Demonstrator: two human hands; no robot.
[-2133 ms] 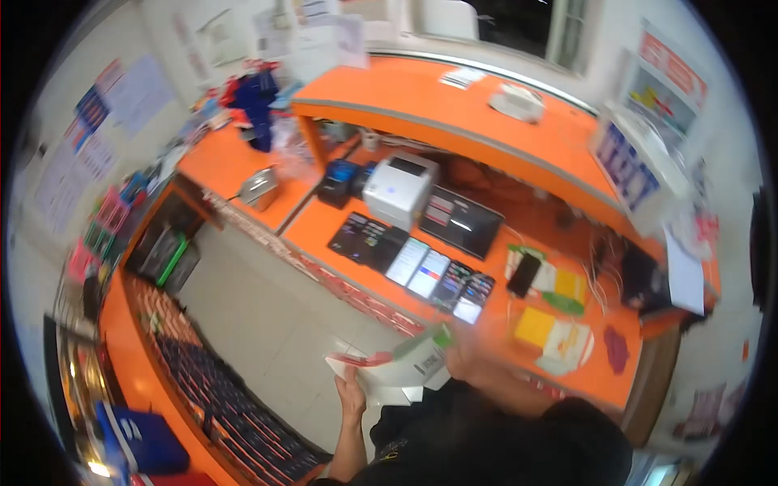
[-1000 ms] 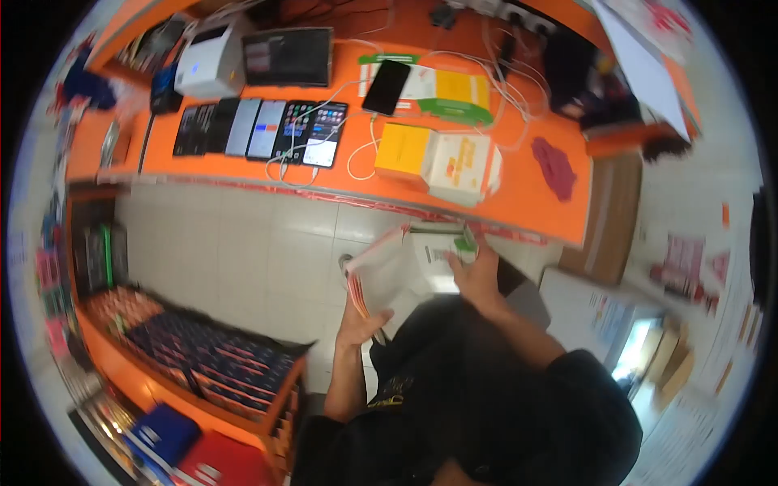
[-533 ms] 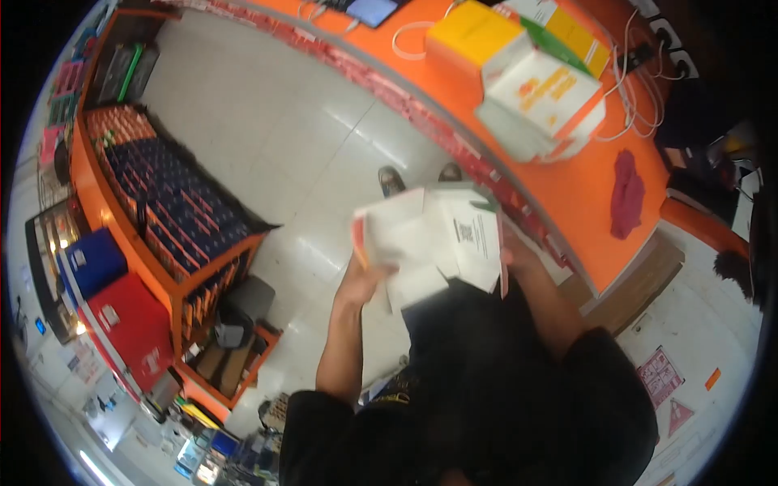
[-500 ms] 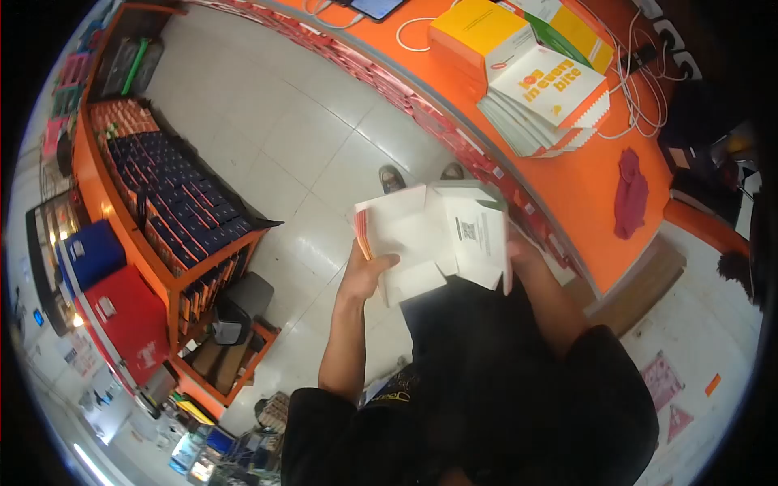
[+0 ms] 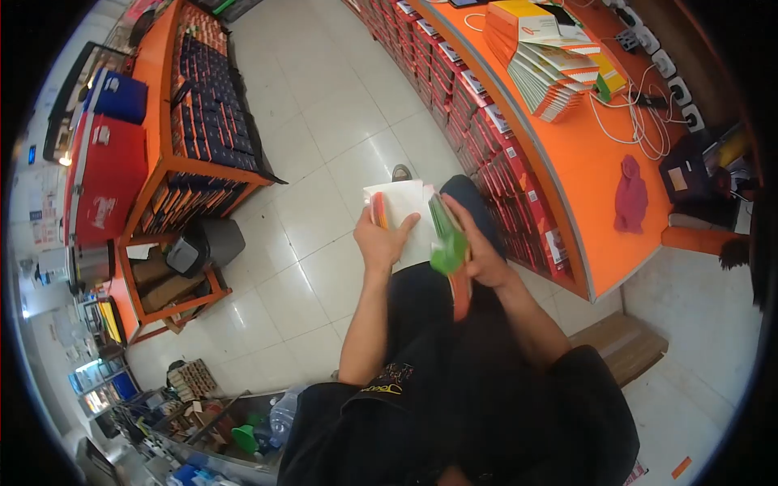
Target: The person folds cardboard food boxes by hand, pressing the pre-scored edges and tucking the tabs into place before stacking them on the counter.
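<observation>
A carton (image 5: 403,204), white inside with printed outer faces, is held in front of my body, partly folded. My left hand (image 5: 381,245) grips its left side, thumb pressed on the white inner face and fingers behind. On the other side my right hand (image 5: 480,249) has its fingers wrapped around the green and orange printed panel, which is blurred by motion. The underside of the carton is hidden. On the orange counter (image 5: 596,194) to the right lies a stack of folded cartons (image 5: 551,73) in yellow, white and green.
A pink cloth (image 5: 630,194) and tangled white cables (image 5: 640,121) lie on the counter. Red boxes (image 5: 486,162) fill the shelves below it. At left, an orange rack (image 5: 166,154) holds dark blue boxes, beside a red cooler (image 5: 109,170) and a grey bin (image 5: 215,243). Tiled floor lies between.
The carton was spread open with its white inside and printed code showing; now its right panel is turned up, edge-on. Both hands have drawn closer together. The view has shifted.
</observation>
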